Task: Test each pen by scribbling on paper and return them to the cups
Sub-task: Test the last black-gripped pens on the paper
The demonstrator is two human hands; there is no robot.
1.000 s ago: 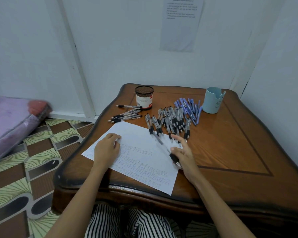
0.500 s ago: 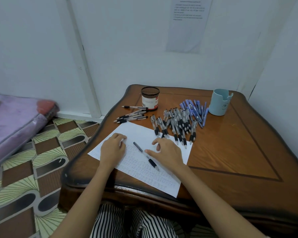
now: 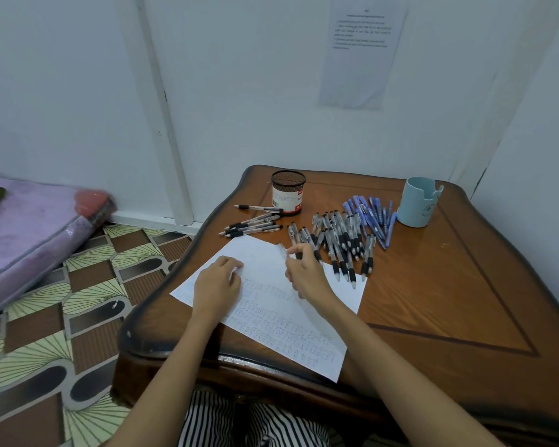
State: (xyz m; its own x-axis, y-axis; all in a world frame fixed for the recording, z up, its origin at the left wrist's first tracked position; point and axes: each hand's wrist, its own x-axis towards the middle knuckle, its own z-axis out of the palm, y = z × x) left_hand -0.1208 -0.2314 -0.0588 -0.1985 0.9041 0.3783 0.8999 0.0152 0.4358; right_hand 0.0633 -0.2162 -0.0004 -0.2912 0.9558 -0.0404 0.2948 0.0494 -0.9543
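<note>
A white sheet of paper (image 3: 271,317) covered in faint scribbles lies on the wooden table (image 3: 433,301). My left hand (image 3: 217,285) rests on its left part with fingers curled loosely. My right hand (image 3: 305,272) is over the paper's upper middle and pinches a black-grip pen (image 3: 283,250), blurred, its top end sticking up past the fingers. A pile of black-grip pens (image 3: 339,243) and a bunch of blue pens (image 3: 371,217) lie behind the paper. Several more black pens (image 3: 252,225) lie by a dark mesh cup (image 3: 288,191). A light blue cup (image 3: 418,201) stands at the back right.
The table sits in a corner between white walls, with a printed notice (image 3: 362,50) taped above. A purple mattress (image 3: 23,227) lies on the patterned floor (image 3: 46,317) to the left. Striped trousers (image 3: 249,421) show below the table's near edge.
My right hand picked the pen up off the paper and lifted it toward the sheet's upper part. The left hand stayed on the paper. The camera tilted slightly.
</note>
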